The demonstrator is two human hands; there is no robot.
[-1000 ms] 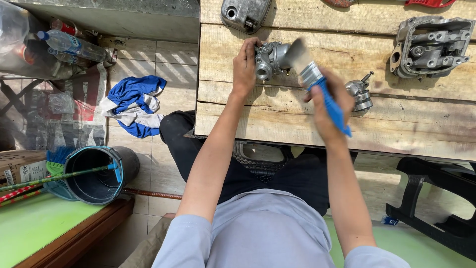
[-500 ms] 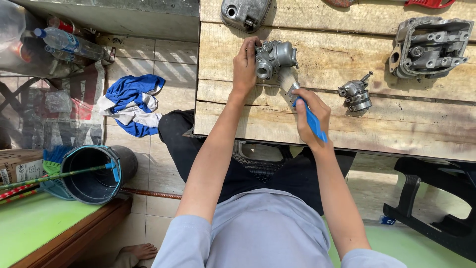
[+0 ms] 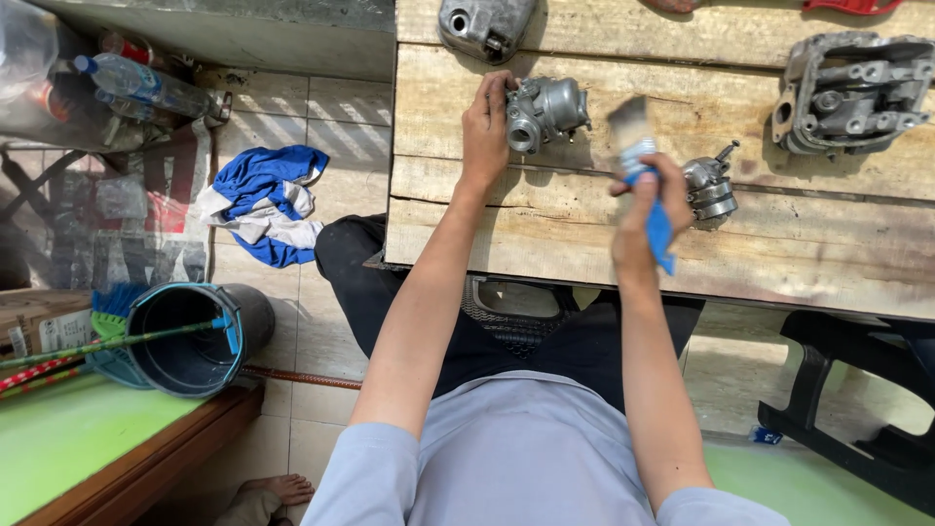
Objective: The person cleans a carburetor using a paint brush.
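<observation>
My left hand [image 3: 485,129] rests on the wooden plank table [image 3: 545,234] and grips the left side of a grey metal carburettor body [image 3: 547,110]. My right hand [image 3: 645,208] is shut on a paintbrush with a blue handle [image 3: 643,166]; its bristles point up and away from me, blurred, to the right of the carburettor and not touching it. A smaller round metal part [image 3: 708,185] lies just right of my right hand.
A large grey engine casting [image 3: 845,94] sits at the table's far right and a metal cover [image 3: 483,24] at its top edge. On the floor to the left lie a blue-and-white cloth [image 3: 258,202], a dark bucket [image 3: 200,336] and plastic bottles [image 3: 146,88]. A black stool [image 3: 857,409] stands at right.
My right hand has moved the brush right and up, away from the table surface below the carburettor. My left hand has kept its hold on the carburettor.
</observation>
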